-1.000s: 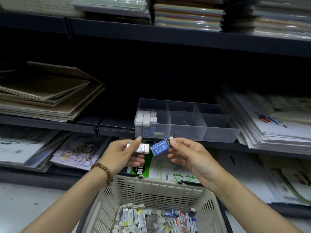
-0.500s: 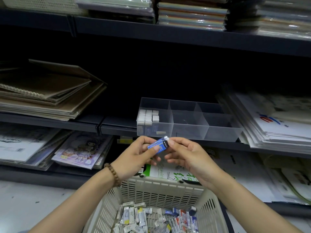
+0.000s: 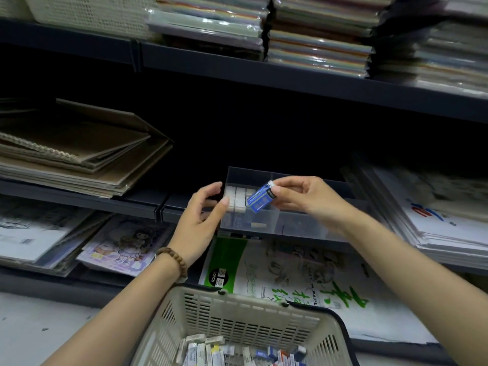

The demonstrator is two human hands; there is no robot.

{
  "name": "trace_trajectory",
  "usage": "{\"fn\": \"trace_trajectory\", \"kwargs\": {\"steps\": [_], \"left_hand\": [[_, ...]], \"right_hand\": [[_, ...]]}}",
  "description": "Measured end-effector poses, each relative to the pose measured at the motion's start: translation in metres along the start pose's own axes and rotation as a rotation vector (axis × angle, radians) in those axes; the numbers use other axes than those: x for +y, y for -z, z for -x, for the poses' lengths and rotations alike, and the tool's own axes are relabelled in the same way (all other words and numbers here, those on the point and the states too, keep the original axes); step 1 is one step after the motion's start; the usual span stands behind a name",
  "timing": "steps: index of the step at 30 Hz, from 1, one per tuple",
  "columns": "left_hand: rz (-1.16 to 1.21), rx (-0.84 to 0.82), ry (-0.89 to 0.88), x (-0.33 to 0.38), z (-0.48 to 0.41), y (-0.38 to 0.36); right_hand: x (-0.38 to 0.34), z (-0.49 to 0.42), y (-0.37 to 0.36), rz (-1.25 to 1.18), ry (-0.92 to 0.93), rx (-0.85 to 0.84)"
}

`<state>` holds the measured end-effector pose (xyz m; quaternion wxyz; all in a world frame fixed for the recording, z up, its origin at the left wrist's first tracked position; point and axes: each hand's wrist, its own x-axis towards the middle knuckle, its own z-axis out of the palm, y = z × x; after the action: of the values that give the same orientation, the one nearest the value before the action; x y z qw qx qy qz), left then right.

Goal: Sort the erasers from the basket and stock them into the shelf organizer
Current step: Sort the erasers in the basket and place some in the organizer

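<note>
Right hand (image 3: 309,199), centre right of frame: thumb and forefinger pinch the upper end of a blue eraser (image 3: 260,198). The other fingers are curled beneath. The eraser is tilted, its lower end pointing down-left, held over the organizer (image 3: 303,228), roughly above the wall between the left compartment and the next one.

Left hand (image 3: 203,215), just left of centre: fingers loosely curved with a narrow gap between thumb and forefinger. Nothing visible in the grip. The forefinger tip sits at the organizer's left wall, beside the white erasers (image 3: 239,198). Whether it touches the wall or only hovers there cannot be told through the clear plastic. A bead bracelet (image 3: 174,260) is on that wrist.

The organizer is a clear divided tray on the middle shelf (image 3: 148,204). The white erasers stand in neat rows in its left compartment. One small pale piece lies on the floor of that compartment near the front.

Basket (image 3: 237,310), bottom centre: beige, slotted walls, with a heap of mixed erasers (image 3: 237,352) in white, blue and red wrappers in the bottom.

Surroundings: brown notebooks (image 3: 79,154) stacked at middle left, a pad of drawing paper (image 3: 277,276) with a green band below the organizer.
</note>
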<state>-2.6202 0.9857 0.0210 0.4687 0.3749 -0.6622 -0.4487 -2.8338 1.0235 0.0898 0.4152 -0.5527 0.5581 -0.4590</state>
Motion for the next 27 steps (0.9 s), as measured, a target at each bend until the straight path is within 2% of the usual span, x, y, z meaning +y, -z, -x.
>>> {"fn": "trace_trajectory", "kwargs": {"steps": [5,11,16,20,24,27], "left_hand": [[-0.131,-0.139,0.071,-0.015,-0.004,-0.002],[-0.278,-0.203,0.049,-0.025,0.0,-0.002],[-0.292,-0.211,0.072,-0.024,-0.002,-0.002],[-0.255,-0.208,0.107,-0.024,-0.001,-0.002],[-0.239,-0.206,0.124,-0.022,-0.001,-0.003],[-0.212,-0.203,0.132,-0.02,-0.001,-0.003]], "right_hand": [[0.003,-0.033,0.016,0.14,-0.097,-0.124],[0.001,-0.058,0.018,0.289,-0.163,-0.226],[0.0,-0.061,0.008,0.385,-0.001,-0.184],[0.01,-0.05,-0.007,0.568,0.113,-0.17],[0.013,-0.048,-0.01,0.587,0.008,-0.141],[0.01,-0.052,-0.009,0.391,-0.172,-0.148]]}}
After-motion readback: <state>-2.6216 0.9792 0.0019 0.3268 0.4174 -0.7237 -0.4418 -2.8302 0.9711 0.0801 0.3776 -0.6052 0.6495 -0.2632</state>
